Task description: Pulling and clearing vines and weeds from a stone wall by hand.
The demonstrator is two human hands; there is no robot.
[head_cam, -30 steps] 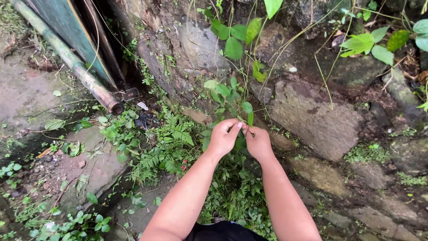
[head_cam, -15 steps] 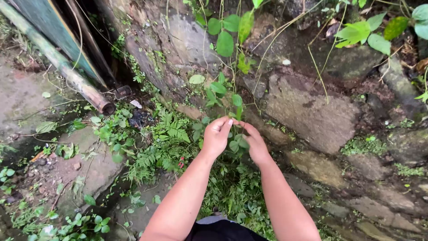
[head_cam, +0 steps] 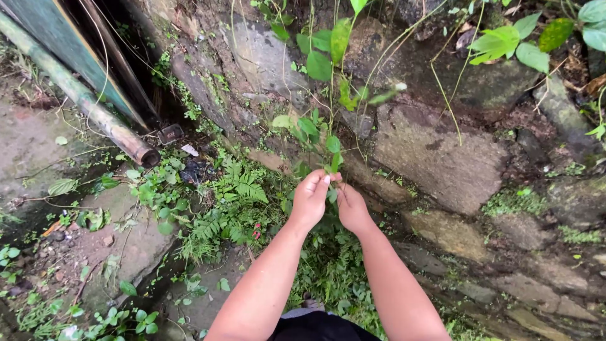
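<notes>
Both hands met at the stone wall: left hand and right hand pinched 1 leafy weed stem low down. Pulling stage, apparently; uprooting would need a firm, steady tug.

Left hand and right hand overlap around a thin leafy stem; fingertips bunched, which fingers actually pinch it can't be told. Stem base hidden behind both hands. Palms face away, unseen. Both forearms cut off by the bottom edge. Bamboo pole runs out at the left edge, upper end lost. Green panel cut by the top edge. Small red bits among the ferns too small to identify. Dark object beside the pole end unclear.
</notes>
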